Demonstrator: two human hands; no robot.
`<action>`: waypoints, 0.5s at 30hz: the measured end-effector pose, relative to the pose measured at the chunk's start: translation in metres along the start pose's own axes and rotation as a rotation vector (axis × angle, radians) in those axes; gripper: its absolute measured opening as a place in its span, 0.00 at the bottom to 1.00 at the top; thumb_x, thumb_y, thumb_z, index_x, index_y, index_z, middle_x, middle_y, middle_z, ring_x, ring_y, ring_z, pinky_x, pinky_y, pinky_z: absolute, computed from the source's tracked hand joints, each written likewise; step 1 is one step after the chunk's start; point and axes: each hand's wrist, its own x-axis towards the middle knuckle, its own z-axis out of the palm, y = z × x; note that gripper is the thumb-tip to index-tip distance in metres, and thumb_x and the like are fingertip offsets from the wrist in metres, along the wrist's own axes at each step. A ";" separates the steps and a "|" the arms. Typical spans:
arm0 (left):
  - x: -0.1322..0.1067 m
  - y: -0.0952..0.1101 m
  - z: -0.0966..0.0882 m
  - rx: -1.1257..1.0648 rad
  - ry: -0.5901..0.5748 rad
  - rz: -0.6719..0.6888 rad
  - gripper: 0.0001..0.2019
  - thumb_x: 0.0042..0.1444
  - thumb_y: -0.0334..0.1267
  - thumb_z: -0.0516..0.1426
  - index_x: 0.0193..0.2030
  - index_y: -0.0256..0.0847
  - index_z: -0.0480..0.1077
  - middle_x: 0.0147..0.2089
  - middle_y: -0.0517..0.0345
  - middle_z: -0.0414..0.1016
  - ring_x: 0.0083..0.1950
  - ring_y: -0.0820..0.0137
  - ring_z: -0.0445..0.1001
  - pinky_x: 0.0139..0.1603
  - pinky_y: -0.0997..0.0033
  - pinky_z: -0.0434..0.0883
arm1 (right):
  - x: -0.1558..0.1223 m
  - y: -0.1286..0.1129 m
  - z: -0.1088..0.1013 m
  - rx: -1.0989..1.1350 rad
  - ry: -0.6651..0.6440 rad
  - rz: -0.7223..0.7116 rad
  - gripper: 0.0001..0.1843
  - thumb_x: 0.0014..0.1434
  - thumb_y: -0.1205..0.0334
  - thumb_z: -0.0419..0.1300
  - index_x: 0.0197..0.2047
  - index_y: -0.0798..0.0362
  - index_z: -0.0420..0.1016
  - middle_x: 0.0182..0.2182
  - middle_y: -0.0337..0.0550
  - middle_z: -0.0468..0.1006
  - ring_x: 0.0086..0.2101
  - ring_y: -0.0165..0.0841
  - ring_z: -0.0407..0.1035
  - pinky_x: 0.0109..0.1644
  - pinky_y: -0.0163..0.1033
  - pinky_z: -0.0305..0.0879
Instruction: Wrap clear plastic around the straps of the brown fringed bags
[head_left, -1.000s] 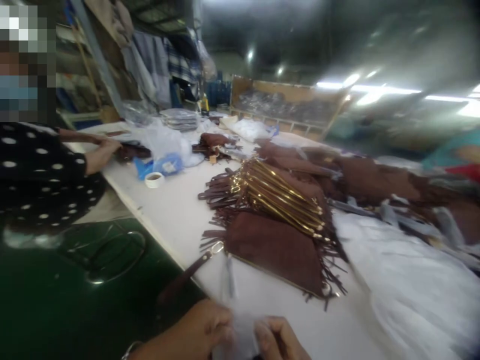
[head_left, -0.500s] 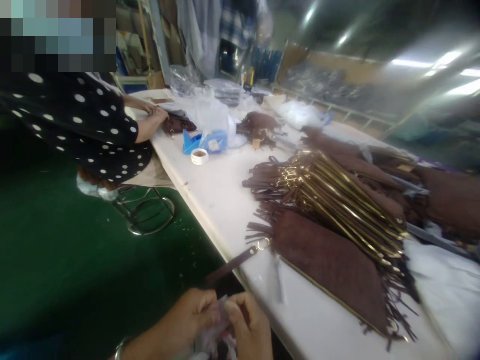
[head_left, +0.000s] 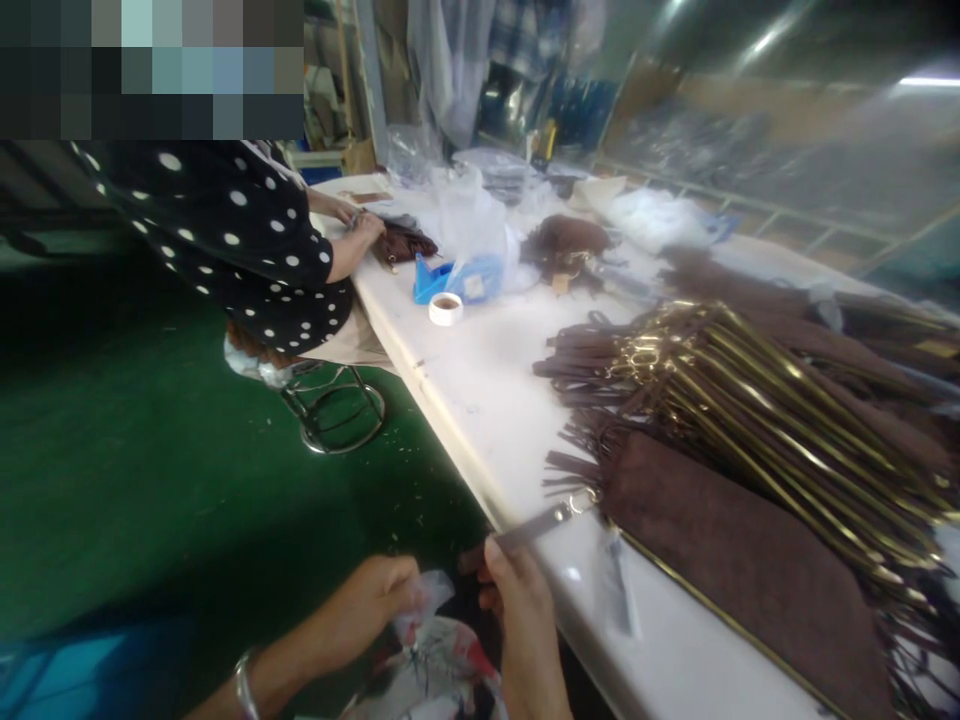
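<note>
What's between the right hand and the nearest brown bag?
The brown strap, running from the right hand over the white table to the metal clasp on the bag; head view.

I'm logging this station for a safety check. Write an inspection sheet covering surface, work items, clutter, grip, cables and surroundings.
Surface: white table, partly covered.
Work items: brown fringed bag lying flat, its strap reaching past the table edge; behind it, a pile of brown pieces with gold trim.
Clutter: white roll, clear plastic bag, small clear packet beside the fringed bag.
Grip: left hand pinches crumpled clear plastic; right hand holds the strap.
Cables: nothing seen.
Surroundings: co-worker in a dotted top at the table's far left; metal stool; green floor with small pale specks.
</note>
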 end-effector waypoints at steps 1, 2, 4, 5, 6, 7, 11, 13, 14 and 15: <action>0.000 0.001 0.000 0.001 -0.002 0.011 0.21 0.55 0.54 0.59 0.29 0.35 0.69 0.28 0.57 0.73 0.29 0.69 0.71 0.30 0.74 0.63 | 0.000 -0.001 0.002 0.021 0.000 -0.007 0.20 0.53 0.45 0.67 0.38 0.54 0.73 0.27 0.36 0.71 0.27 0.28 0.64 0.24 0.28 0.59; 0.000 0.001 0.001 0.002 -0.002 0.021 0.20 0.55 0.54 0.59 0.29 0.34 0.69 0.28 0.57 0.73 0.29 0.69 0.71 0.29 0.74 0.63 | -0.001 -0.003 0.003 0.037 -0.017 -0.013 0.19 0.54 0.46 0.67 0.37 0.53 0.72 0.26 0.34 0.69 0.26 0.26 0.62 0.25 0.29 0.59; 0.001 0.001 0.003 -0.001 -0.012 0.030 0.20 0.55 0.53 0.60 0.30 0.34 0.69 0.28 0.57 0.73 0.28 0.69 0.71 0.28 0.75 0.62 | -0.005 -0.006 0.003 0.059 -0.053 -0.024 0.18 0.55 0.47 0.67 0.36 0.53 0.71 0.25 0.32 0.67 0.24 0.25 0.60 0.26 0.29 0.59; 0.002 0.000 0.005 -0.005 -0.020 0.034 0.20 0.55 0.53 0.60 0.30 0.34 0.69 0.28 0.57 0.74 0.28 0.69 0.71 0.27 0.75 0.62 | -0.007 -0.007 0.003 0.061 -0.062 -0.027 0.18 0.55 0.47 0.67 0.35 0.53 0.71 0.24 0.32 0.66 0.24 0.25 0.60 0.25 0.29 0.58; 0.003 0.000 0.006 -0.011 -0.031 0.036 0.20 0.56 0.53 0.60 0.31 0.34 0.69 0.28 0.57 0.74 0.28 0.69 0.71 0.27 0.75 0.61 | -0.009 -0.008 0.001 0.050 -0.067 -0.028 0.18 0.55 0.47 0.67 0.35 0.54 0.71 0.24 0.32 0.65 0.23 0.24 0.59 0.25 0.29 0.57; 0.003 0.000 0.008 -0.018 -0.044 0.038 0.20 0.56 0.53 0.59 0.31 0.34 0.68 0.28 0.57 0.74 0.28 0.70 0.71 0.27 0.76 0.61 | -0.010 -0.008 0.000 0.031 -0.067 -0.029 0.18 0.55 0.47 0.66 0.35 0.54 0.71 0.23 0.32 0.65 0.23 0.24 0.59 0.25 0.29 0.57; 0.007 0.001 0.012 -0.029 -0.059 0.045 0.19 0.56 0.52 0.60 0.30 0.35 0.67 0.27 0.58 0.72 0.28 0.70 0.70 0.27 0.76 0.60 | -0.010 -0.008 -0.005 -0.063 -0.052 -0.034 0.19 0.55 0.46 0.65 0.34 0.55 0.71 0.21 0.32 0.65 0.23 0.25 0.59 0.25 0.30 0.56; 0.007 0.002 0.013 -0.030 -0.060 0.046 0.19 0.55 0.52 0.61 0.29 0.35 0.67 0.26 0.59 0.71 0.27 0.71 0.69 0.27 0.76 0.61 | -0.010 -0.010 -0.006 -0.088 -0.042 -0.041 0.19 0.54 0.46 0.66 0.33 0.55 0.71 0.20 0.31 0.64 0.21 0.25 0.57 0.24 0.30 0.54; 0.008 0.003 0.013 -0.032 -0.061 0.046 0.19 0.55 0.52 0.61 0.29 0.35 0.67 0.26 0.59 0.71 0.27 0.71 0.69 0.27 0.76 0.61 | -0.011 -0.010 -0.007 -0.101 -0.036 -0.046 0.19 0.54 0.46 0.66 0.33 0.55 0.72 0.19 0.31 0.64 0.21 0.25 0.57 0.24 0.30 0.53; 0.008 0.003 0.013 -0.033 -0.061 0.044 0.19 0.55 0.52 0.61 0.29 0.35 0.67 0.27 0.59 0.70 0.27 0.71 0.68 0.27 0.76 0.61 | -0.011 -0.011 -0.007 -0.113 -0.030 -0.052 0.19 0.54 0.46 0.66 0.33 0.55 0.72 0.19 0.31 0.63 0.21 0.25 0.57 0.24 0.30 0.53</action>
